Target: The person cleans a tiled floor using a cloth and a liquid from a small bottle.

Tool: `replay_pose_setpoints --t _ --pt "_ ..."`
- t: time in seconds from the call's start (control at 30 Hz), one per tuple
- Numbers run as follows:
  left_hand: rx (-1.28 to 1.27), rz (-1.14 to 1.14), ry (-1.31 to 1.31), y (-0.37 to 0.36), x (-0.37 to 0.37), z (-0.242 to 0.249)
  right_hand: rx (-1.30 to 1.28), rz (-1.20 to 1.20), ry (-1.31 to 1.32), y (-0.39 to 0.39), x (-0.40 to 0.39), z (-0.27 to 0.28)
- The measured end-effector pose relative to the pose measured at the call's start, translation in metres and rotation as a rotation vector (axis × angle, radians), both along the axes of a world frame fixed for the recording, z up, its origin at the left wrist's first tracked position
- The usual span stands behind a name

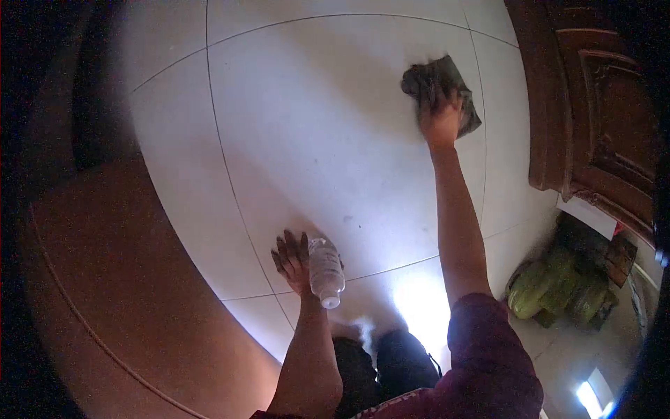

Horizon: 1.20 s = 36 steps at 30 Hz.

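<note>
My right hand [441,120] is stretched far forward on the pale tiled floor [314,119]. Its palm and fingers press down on a dark, crumpled cloth [469,115] that lies under and around them. Nearer to me, my left hand [294,264] rests on the tiles with its fingers spread. A clear plastic bottle [326,269] sits in the crook between its thumb and forefinger, cap tilted back toward me. What looks like the thumb tip shows past the bottle's right side; the rest of the thumb is hidden.
Carved dark wooden furniture [607,119] stands along the right. Below it, several green rounded objects [558,286] sit on the floor beside a brown box-like piece [620,258]. A brown surface with a cord-like edge [91,328] runs along the left. Bright light reflects near my knees.
</note>
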<state>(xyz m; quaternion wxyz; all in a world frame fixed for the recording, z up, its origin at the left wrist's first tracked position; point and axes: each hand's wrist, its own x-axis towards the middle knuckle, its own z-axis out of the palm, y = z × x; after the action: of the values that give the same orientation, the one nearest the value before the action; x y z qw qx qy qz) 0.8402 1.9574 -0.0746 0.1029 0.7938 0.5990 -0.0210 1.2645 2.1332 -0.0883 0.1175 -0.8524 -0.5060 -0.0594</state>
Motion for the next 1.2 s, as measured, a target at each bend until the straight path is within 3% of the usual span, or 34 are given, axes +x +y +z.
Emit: replay_pose_setpoints --t 0.17,0.27,0.33,0.37,0.4,0.43,0.53,0.57,0.8,0.87,0.9,1.07,1.2 --pt "0.032 -0.042 0.120 0.000 -0.003 -0.005 -0.022 0.165 0.073 -0.012 0.012 0.014" --pt "0.023 -0.058 0.130 -0.001 -0.003 0.001 -0.069 0.081 -0.011 -0.027 -0.002 -0.001" --pt "0.071 -0.065 0.131 0.003 -0.004 -0.004 -0.014 0.308 0.079 -0.099 -0.008 -0.026" --pt "0.105 -0.077 0.133 0.001 -0.006 -0.013 -0.167 0.351 0.131 -0.117 -0.030 0.017" --pt "0.111 -0.079 0.120 -0.002 -0.008 -0.014 -0.282 0.392 0.139 -0.149 -0.033 0.024" --pt "0.117 -0.081 0.106 -0.006 -0.010 -0.015 -0.136 0.490 0.137 -0.179 -0.023 0.008" --pt "0.101 -0.066 0.081 -0.003 -0.008 -0.012 -0.023 0.257 0.133 -0.210 -0.026 -0.020" --pt "0.118 -0.080 0.113 -0.002 -0.009 -0.014 -0.138 0.218 0.118 -0.204 -0.028 -0.013" --pt "0.033 -0.009 0.001 0.017 0.014 0.029 -0.143 0.088 0.131 -0.194 -0.037 0.000" --pt "0.124 -0.026 -0.015 0.016 0.015 0.029 -0.202 0.101 0.142 -0.203 -0.034 -0.007" --pt "0.116 -0.025 -0.002 0.017 0.017 0.032 -0.457 0.012 0.141 -0.203 -0.035 -0.004" --pt "0.061 0.021 -0.001 0.025 0.029 0.050 -0.597 -0.020 0.215 -0.186 -0.042 0.016" --pt "0.072 0.008 -0.368 0.029 0.022 0.045 -0.599 -0.002 0.253 -0.172 -0.043 0.021"
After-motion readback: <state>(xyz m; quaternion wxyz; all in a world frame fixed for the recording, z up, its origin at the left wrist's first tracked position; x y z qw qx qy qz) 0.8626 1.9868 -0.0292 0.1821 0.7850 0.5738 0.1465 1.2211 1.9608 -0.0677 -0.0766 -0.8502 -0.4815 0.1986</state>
